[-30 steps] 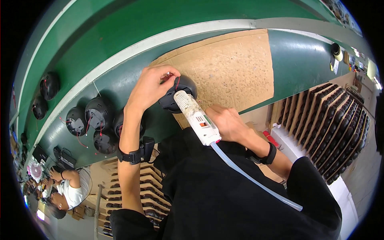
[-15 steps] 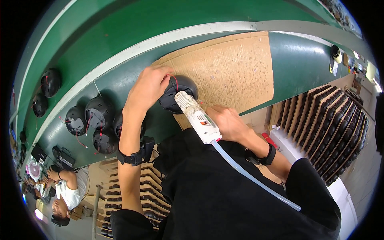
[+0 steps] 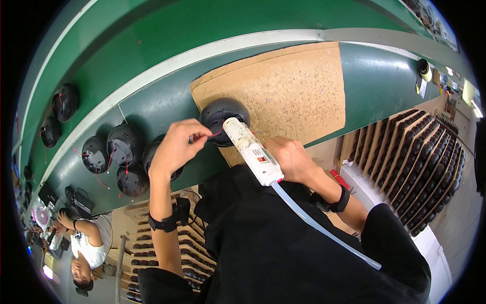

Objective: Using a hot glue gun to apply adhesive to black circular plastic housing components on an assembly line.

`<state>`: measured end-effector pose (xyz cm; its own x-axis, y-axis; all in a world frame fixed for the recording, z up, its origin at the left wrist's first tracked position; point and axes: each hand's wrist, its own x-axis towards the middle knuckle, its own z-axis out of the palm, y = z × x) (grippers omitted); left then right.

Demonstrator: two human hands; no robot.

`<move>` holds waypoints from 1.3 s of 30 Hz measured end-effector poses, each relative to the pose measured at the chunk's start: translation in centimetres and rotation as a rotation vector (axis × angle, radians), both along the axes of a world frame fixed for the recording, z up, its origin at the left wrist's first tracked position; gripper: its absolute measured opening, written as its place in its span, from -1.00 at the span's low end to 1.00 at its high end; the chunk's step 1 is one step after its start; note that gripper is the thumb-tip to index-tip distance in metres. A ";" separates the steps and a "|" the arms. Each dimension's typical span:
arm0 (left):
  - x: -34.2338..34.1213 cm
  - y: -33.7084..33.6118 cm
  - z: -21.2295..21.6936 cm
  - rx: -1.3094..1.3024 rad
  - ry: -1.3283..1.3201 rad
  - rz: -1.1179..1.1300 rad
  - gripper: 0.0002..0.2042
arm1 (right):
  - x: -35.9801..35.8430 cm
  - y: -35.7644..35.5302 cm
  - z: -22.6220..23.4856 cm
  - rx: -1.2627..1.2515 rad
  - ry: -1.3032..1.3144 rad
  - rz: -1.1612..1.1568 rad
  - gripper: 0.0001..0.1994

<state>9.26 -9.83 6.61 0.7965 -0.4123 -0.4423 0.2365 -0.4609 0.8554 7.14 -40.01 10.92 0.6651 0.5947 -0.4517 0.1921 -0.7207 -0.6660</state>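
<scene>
A round black plastic housing lies on the cardboard's left edge, its open side toward me. My left hand is closed at the housing's left, thumb and forefinger pinching a thin red wire that comes out of it. My right hand is wrapped round the handle of a white hot glue gun; the handle itself is hidden. The gun's nozzle end is over the housing's open side, and its tip cannot be made out. From the gun's rear a long translucent bluish glue stick runs down across my black shirt.
The speckled cardboard sheet lies on the green bench. Several black housings with red wires, one of them here, stand at the left. Racks of black parts are below the bench. A person in white sits at lower left.
My left hand has moved down and to the left, drawing the red wire from upright to sideways. The glue gun has shifted only slightly, still over the housing.
</scene>
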 end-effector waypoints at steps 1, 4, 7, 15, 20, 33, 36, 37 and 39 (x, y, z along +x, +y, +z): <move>-0.8 0.0 -0.2 -0.005 0.033 0.012 -0.83 | 0.1 0.2 0.1 0.021 0.009 0.003 -0.76; -2.3 -0.7 -1.2 -0.003 0.046 0.011 -0.82 | 0.2 0.3 0.0 -0.007 0.016 0.025 -0.76; -3.0 -1.1 -1.5 0.010 0.032 0.057 -0.85 | 0.1 0.4 -0.1 0.002 -0.022 0.022 -0.75; -3.6 -2.0 -2.7 0.271 0.307 0.312 -0.44 | -0.2 0.0 0.5 0.005 0.009 0.003 -0.71; -5.2 -2.2 -5.6 0.133 0.182 0.394 -0.35 | -0.2 -0.6 0.8 0.072 0.033 0.018 -0.66; 0.3 -1.6 -5.2 0.037 -0.043 0.316 -0.60 | -0.4 -1.5 0.8 0.057 0.072 -0.015 -0.64; -0.6 -2.5 -4.8 0.270 -0.229 0.523 -0.88 | 0.2 -2.3 0.5 0.064 0.135 -0.070 -0.64; -1.5 -2.8 -4.3 0.295 -0.145 0.474 -0.90 | 0.5 -2.9 0.3 0.081 0.181 -0.103 -0.65; -4.4 -2.7 -3.0 0.259 -0.029 0.348 -0.91 | 1.2 -3.1 0.6 0.151 0.186 -0.115 -0.65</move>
